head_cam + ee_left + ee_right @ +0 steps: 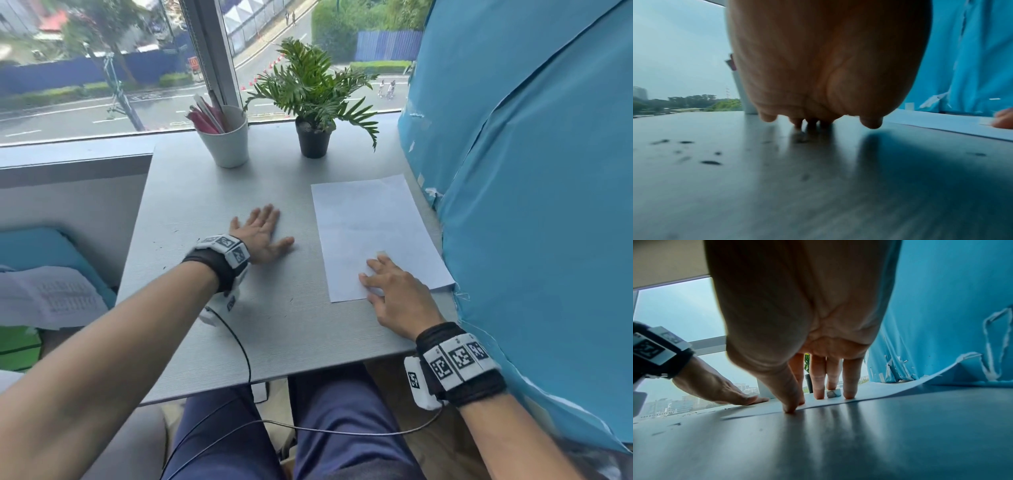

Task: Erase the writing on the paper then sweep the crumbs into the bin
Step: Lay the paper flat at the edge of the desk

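In the head view, the left hand (261, 233) lies flat at mid-frame on the grey desk (191, 212), fingers straight and spread, holding nothing. The paper (370, 226) lies right of centre, its right edge against the blue sheeting (534, 171). The right hand (394, 291) rests with straight fingers on the paper's lower end, next to a small white eraser (382, 254) at its fingertips. A white cup of pens (227, 140) and a potted plant (313, 102) stand at top centre.

In the left wrist view, the left hand (824, 65) fills the upper centre, fingertips touching the desk (818, 186); dark crumbs (710, 162) speckle the lower left.

In the right wrist view, the right hand (797, 313) presses straight fingers (849, 379) on the paper (879, 391) at centre, the eraser (833, 393) lying between two fingertips; whether they pinch it I cannot tell.
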Demonstrator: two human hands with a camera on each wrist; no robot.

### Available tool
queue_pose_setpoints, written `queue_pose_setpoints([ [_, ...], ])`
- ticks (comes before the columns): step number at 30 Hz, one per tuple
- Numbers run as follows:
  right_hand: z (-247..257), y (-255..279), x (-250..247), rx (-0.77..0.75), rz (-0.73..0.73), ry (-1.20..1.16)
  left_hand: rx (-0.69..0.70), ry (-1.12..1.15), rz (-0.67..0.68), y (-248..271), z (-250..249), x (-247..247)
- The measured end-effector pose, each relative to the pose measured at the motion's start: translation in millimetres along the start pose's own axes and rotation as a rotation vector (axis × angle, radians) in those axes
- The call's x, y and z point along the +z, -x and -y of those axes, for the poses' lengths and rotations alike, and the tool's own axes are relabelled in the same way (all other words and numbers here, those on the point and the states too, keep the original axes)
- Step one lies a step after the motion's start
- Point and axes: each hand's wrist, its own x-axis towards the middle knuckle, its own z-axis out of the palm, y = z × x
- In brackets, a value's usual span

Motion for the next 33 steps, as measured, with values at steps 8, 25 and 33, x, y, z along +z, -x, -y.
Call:
queue_pose_setpoints([
  [8, 7, 7, -8, 0.041, -0.157, -0.059, 0.120, -0.034, -0.168, 5, -50, -19],
  [25, -5, 5, -26, 0.076, 0.116, -0.114, 0.431, -0.086, 0.016, -55, -93, -22],
  [33, 3, 3, -29, 0.131, 0.119, -0.111, -0.056, -0.155, -0.097, -52, -88, -39],
])
